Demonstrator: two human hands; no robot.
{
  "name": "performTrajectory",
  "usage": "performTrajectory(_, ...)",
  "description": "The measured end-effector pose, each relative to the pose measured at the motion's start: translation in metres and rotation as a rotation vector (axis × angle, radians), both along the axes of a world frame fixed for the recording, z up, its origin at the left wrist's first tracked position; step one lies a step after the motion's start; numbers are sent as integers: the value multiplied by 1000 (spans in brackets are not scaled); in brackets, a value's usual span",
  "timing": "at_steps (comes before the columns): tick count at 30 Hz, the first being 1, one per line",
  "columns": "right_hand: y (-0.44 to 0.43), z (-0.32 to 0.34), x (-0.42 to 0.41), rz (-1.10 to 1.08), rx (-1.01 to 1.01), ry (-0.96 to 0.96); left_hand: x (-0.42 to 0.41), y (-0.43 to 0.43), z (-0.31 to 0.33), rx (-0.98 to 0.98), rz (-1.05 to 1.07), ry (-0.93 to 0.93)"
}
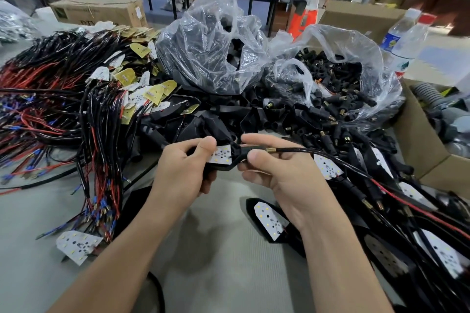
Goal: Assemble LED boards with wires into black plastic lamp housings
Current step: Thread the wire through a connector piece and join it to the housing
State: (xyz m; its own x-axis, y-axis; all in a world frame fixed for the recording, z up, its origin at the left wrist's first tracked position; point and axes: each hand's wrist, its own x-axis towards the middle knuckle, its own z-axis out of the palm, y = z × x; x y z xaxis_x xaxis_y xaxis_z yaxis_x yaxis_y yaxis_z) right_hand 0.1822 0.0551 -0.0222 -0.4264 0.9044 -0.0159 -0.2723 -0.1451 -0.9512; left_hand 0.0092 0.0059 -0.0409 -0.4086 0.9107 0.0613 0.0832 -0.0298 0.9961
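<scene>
My left hand (pixel 184 168) grips a black plastic lamp housing (pixel 223 166) with a white LED board (pixel 220 154) seated in it, thumb pressing on the board's left end. My right hand (pixel 277 168) pinches the housing's black stem (pixel 250 150), from which a black wire (pixel 300 151) with a brass ferrule runs off to the right. Both hands hover above the grey table near its middle. Wired LED boards (pixel 142 79) lie piled at the left. Loose empty housings (pixel 229 114) are heaped behind my hands.
Two clear bags hold black parts: housings (pixel 216 53) and stems (pixel 338 79). Finished lamps (pixel 381 211) with wires pile up at the right beside a cardboard box (pixel 422 150). A loose LED board (pixel 77 245) lies front left. Water bottles (pixel 404 40) stand back right.
</scene>
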Motion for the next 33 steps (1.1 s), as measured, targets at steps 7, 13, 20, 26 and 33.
performTrajectory(7,3,3,-1,-163,-105,114,-7,1,7,-42,-349,-346)
performTrajectory(13,-2,6,-8,-168,-17,84,-7,1,5,2,-243,-260)
performTrajectory(20,10,-1,7,-477,265,-531,-9,1,8,-47,-213,-309)
performTrajectory(26,13,10,12,-550,-56,60,-6,0,9,-85,-196,-338)
performTrajectory(33,-3,17,8,-550,40,-359,-3,3,3,-99,5,-371)
